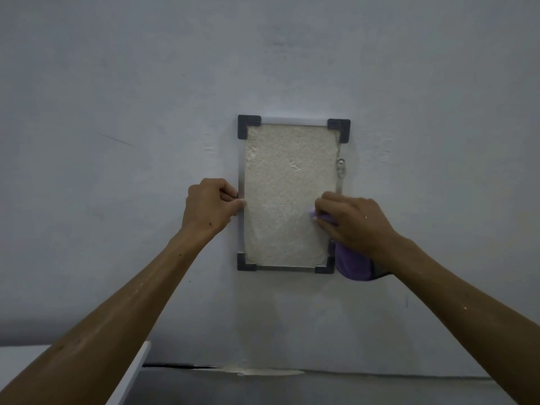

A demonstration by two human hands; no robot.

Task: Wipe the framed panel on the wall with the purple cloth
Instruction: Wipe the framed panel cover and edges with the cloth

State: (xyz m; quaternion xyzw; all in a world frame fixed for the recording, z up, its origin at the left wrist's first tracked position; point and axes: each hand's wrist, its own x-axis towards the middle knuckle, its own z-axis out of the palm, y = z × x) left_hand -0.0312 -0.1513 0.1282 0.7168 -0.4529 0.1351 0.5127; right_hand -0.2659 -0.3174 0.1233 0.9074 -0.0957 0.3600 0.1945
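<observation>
Nearest the camera, 2 bare forearms reach up from the lower corners toward the wall, the left one crossing a white board edge [133,372] at about 7 o'clock in the view. The left hand [209,207] sits at 9 o'clock of the framed panel [287,197], its fingers curled and pinching the metal rail of the frame's left side, thumb tip on the front of the rail and knuckles toward the wall. The right hand [355,226] is at about 4 o'clock of the panel, fingers curled together and bunched over the purple cloth [353,266], pressing a small fold of it against the textured cream surface near the right edge; the rest of the cloth hangs below the palm and wrist, covering the wall just beside the frame's lower right corner. The panel itself hangs upright, taller than wide, with 4 dark corner brackets joined by thin silvery rails. A small metal clip [340,168] sits on the right rail at about 3 o'clock, above the right hand. Behind everything is a plain pale grey wall [146,97], with a faint scratch at 9 o'clock. At 6 o'clock, where the wall meets a darker surface, there is a pale patch [257,370].
</observation>
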